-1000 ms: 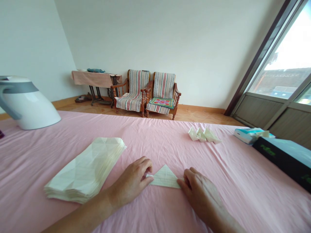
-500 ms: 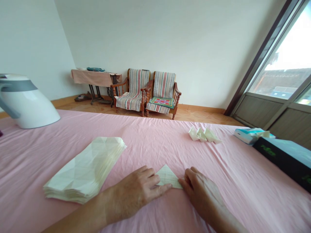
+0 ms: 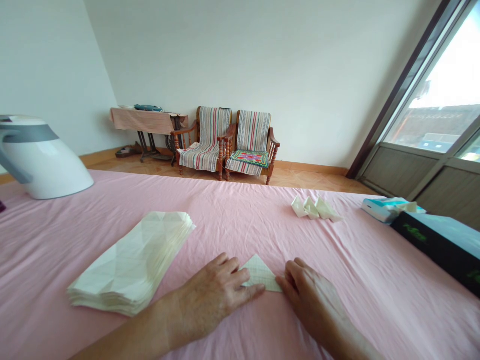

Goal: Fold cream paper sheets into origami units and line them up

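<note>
A small folded paper triangle (image 3: pixel 258 274) with faint grid lines lies flat on the pink cloth, its tip pointing away from me. My left hand (image 3: pixel 213 295) is closed on its left corner, thumb along the lower edge and fingers curled on the left side. At the opposite corner, my right hand (image 3: pixel 307 290) pinches the paper between thumb and curled fingers. Left of my hands is a thick stack of creased pale paper sheets (image 3: pixel 135 260). Farther off to the right, several folded paper boats (image 3: pixel 315 208) sit joined in a row.
A white and grey jug (image 3: pixel 52 165) stands at the left. On the right are a tissue pack (image 3: pixel 386 210) and a black box (image 3: pixel 423 245). The pink cloth (image 3: pixel 240 215) is wrinkled. Beyond the edge stand two wooden armchairs (image 3: pixel 215 135) and a cloth-covered sewing table (image 3: pixel 146 120).
</note>
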`<state>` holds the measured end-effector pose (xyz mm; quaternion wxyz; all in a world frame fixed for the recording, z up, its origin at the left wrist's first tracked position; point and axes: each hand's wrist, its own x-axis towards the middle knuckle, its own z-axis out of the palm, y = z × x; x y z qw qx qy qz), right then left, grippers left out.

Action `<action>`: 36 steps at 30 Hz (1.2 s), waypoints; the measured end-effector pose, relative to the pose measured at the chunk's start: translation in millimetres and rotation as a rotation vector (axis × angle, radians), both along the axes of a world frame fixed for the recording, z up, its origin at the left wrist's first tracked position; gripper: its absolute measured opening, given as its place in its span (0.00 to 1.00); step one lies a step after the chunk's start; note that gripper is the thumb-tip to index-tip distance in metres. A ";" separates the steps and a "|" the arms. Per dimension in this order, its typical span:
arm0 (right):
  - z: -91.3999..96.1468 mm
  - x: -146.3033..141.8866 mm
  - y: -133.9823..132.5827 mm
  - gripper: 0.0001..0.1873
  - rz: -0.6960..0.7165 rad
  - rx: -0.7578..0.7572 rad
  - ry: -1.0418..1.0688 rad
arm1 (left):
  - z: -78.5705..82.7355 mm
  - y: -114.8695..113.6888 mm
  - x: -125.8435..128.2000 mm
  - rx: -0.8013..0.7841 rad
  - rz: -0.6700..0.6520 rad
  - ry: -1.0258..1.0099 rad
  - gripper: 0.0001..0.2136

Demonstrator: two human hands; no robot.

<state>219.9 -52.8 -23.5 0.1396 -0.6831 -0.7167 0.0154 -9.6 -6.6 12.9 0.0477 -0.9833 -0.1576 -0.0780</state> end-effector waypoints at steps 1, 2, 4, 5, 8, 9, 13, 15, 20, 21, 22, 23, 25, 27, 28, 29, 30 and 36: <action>-0.6 0.9 -0.3 0.12 -0.005 0.006 0.007 | -0.5 0.0 0.0 -0.002 0.008 0.002 0.19; -1.1 1.8 -1.0 0.11 -0.015 0.022 0.015 | -1.0 0.1 0.0 -0.002 0.014 0.004 0.19; -1.9 3.2 -3.7 0.10 -0.025 0.098 0.033 | -1.9 0.4 -0.2 0.001 0.022 0.002 0.19; -2.2 3.0 -5.7 0.10 -0.006 0.149 0.047 | -2.1 0.4 -0.3 0.003 0.024 -0.001 0.19; -2.8 -3.1 -13.8 0.14 0.143 0.253 0.159 | -1.3 0.2 -0.2 0.006 0.028 -0.003 0.17; -2.9 -6.9 -16.6 0.15 0.194 0.262 0.218 | -0.7 0.0 -0.1 0.006 0.028 -0.003 0.17; -1.6 -23.0 -22.8 0.21 0.342 0.347 0.271 | 1.1 -0.5 0.7 0.003 0.026 -0.002 0.13; -1.0 -27.5 -22.7 0.23 0.376 0.355 0.231 | 0.9 -0.7 1.1 0.003 0.030 0.009 0.12; -5.2 -26.5 -21.9 0.20 0.383 0.362 0.163 | 0.9 -0.8 -0.3 0.020 0.033 0.045 0.13; -6.3 -25.3 -22.5 0.19 0.379 0.363 0.143 | 1.5 -0.7 -1.0 0.019 0.034 0.048 0.12; -7.1 -24.2 -23.3 0.18 0.372 0.361 0.119 | 2.4 -0.5 -1.8 0.016 0.036 0.049 0.11; -7.4 -23.3 -24.3 0.17 0.359 0.357 0.094 | 3.4 -0.2 -2.7 0.013 0.037 0.048 0.10; -6.6 -22.1 -26.2 0.16 0.327 0.342 0.039 | 5.9 0.5 -4.8 0.006 0.043 0.049 0.08; -4.7 -22.0 -27.5 0.17 0.301 0.333 -0.022 | 8.9 1.3 -7.0 -0.010 0.057 0.050 0.08; -3.7 -22.2 -27.8 0.18 0.295 0.330 -0.052 | 10.5 1.6 -8.2 -0.024 0.062 0.050 0.08; -2.9 -22.4 -28.0 0.18 0.291 0.331 -0.078 | 12.0 1.9 -9.5 -0.041 0.065 0.048 0.08; -2.2 -22.7 -28.0 0.18 0.288 0.332 -0.099 | 13.4 2.2 -11.0 -0.062 0.066 0.047 0.07; -1.9 -22.4 -27.7 0.12 0.254 0.402 -0.161 | 16.8 4.0 -19.5 -0.159 0.074 0.028 0.03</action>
